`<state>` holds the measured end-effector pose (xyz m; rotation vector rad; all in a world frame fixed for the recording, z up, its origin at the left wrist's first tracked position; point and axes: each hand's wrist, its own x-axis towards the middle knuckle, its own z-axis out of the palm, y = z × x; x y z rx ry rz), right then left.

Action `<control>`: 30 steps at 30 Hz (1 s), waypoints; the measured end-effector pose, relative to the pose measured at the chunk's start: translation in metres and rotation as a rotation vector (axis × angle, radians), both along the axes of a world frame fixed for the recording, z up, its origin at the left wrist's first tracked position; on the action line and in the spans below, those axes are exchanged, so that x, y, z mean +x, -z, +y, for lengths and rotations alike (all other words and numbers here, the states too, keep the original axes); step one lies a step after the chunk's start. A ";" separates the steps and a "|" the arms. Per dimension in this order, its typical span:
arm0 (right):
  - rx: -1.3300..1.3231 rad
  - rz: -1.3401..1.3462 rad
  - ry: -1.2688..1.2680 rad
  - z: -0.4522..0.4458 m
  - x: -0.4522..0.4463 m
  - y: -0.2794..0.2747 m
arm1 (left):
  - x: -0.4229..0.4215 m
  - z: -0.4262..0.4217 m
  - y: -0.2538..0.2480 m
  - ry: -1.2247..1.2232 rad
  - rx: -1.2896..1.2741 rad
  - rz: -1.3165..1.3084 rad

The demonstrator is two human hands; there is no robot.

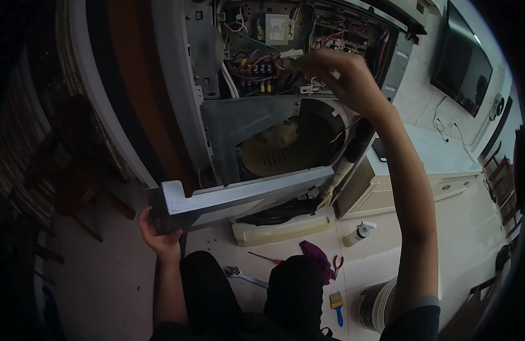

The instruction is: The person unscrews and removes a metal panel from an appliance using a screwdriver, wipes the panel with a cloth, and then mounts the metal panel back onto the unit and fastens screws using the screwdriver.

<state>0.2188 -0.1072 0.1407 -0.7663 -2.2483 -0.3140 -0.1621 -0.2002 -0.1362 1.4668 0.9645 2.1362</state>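
My left hand [160, 236] grips the left end of a long grey sheet-metal panel [245, 196], thumb in front and fingers around its edge. The panel slants across the front of an opened cabinet-type appliance [239, 133], below its round fan housing [279, 142]. My right hand [345, 77] is up at the exposed wiring, fingers bent together beside a white connector [292, 53]. What its fingertips hold is too dark to make out. A terminal block [256, 69] with coloured wires sits just left of them.
On the floor lie an adjustable wrench [248, 277], a screwdriver [268, 258], a purple cloth [317, 261], red-handled pliers [337, 265] and a paintbrush [337, 310]. A spray bottle [358, 234] and a bucket [376, 304] stand right. A white cabinet [410, 187] is beside the appliance.
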 end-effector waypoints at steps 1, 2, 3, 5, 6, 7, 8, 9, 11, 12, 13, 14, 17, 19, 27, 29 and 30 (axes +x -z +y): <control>0.111 0.159 -0.024 0.000 0.018 0.007 | 0.002 0.002 -0.001 0.002 0.003 -0.024; 0.114 0.165 -0.016 -0.006 0.034 0.019 | 0.003 0.005 -0.002 0.009 0.005 -0.017; 0.088 0.483 0.034 -0.019 0.046 0.039 | 0.003 0.009 -0.004 0.009 0.004 -0.060; 0.003 0.866 0.124 -0.034 0.070 0.098 | 0.004 0.017 -0.007 0.010 0.007 -0.093; -0.054 0.929 0.167 -0.034 0.079 0.138 | 0.005 0.022 -0.009 0.017 0.028 -0.118; -0.171 0.940 0.151 -0.037 0.080 0.173 | 0.006 0.027 -0.013 0.028 0.049 -0.142; -0.284 0.949 0.141 -0.042 0.081 0.205 | 0.010 0.030 -0.017 0.047 0.050 -0.135; -0.319 0.993 0.107 -0.044 0.079 0.235 | 0.015 0.035 -0.021 0.061 0.050 -0.156; -0.357 1.061 0.033 -0.048 0.064 0.260 | 0.032 0.045 -0.028 0.095 0.054 -0.175; -0.366 1.089 -0.011 -0.049 0.056 0.262 | 0.039 0.050 -0.032 0.125 0.063 -0.174; -0.355 1.165 -0.030 -0.047 0.050 0.261 | 0.044 0.054 -0.036 0.148 0.074 -0.171; -0.348 1.173 -0.031 -0.045 0.049 0.260 | 0.049 0.057 -0.040 0.152 0.078 -0.163; -0.362 1.362 0.000 -0.036 0.052 0.253 | 0.065 0.061 -0.049 0.195 0.078 -0.118; -0.360 1.405 -0.033 -0.036 0.054 0.248 | 0.071 0.063 -0.049 0.193 0.029 -0.138; -0.321 1.439 -0.047 -0.031 0.063 0.231 | 0.083 0.071 -0.050 0.188 -0.016 -0.192; -0.321 1.466 -0.072 -0.030 0.064 0.226 | 0.087 0.076 -0.050 0.190 -0.004 -0.203; -0.308 1.469 -0.051 -0.030 0.065 0.224 | 0.087 0.078 -0.048 0.207 -0.006 -0.213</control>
